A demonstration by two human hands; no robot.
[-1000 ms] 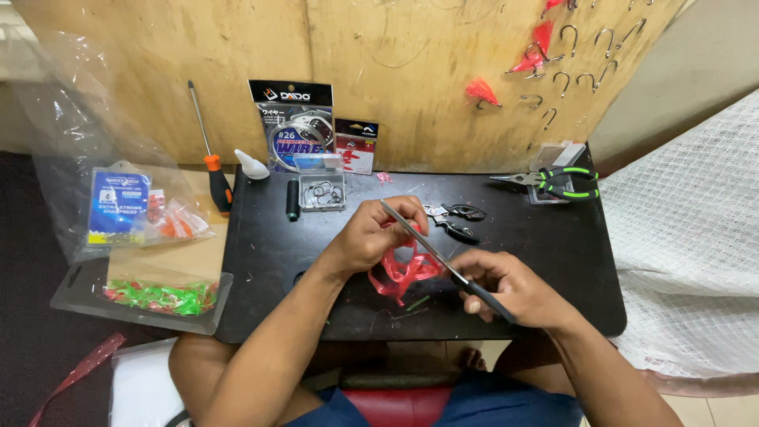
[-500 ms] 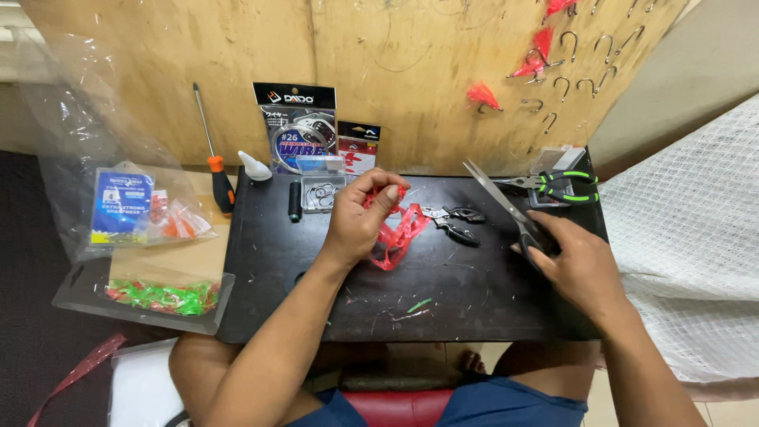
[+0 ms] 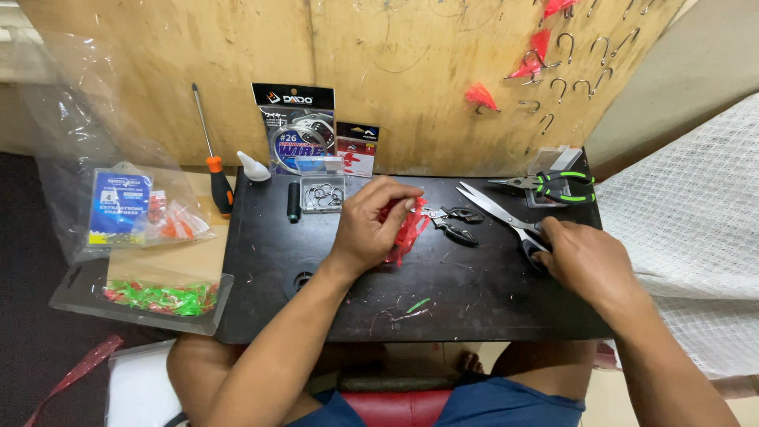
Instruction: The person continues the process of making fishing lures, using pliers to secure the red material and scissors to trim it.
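Head view, from left to right: clear bags of green lures (image 3: 162, 297) lie off the edge of the black table (image 3: 490, 308), and an orange-handled screwdriver (image 3: 215, 175) leans by the plywood wall. Near the table's middle, the left hand (image 3: 375, 225) has its grip pinched on a red skirted lure (image 3: 407, 229), held just above the tabletop. Small black pliers (image 3: 455, 225) lie just beside it. Farther right, the right hand (image 3: 581, 261) closes its grip on the handles of the scissors (image 3: 494, 209), whose blades rest on the table. Green-handled pliers (image 3: 553, 183) lie behind.
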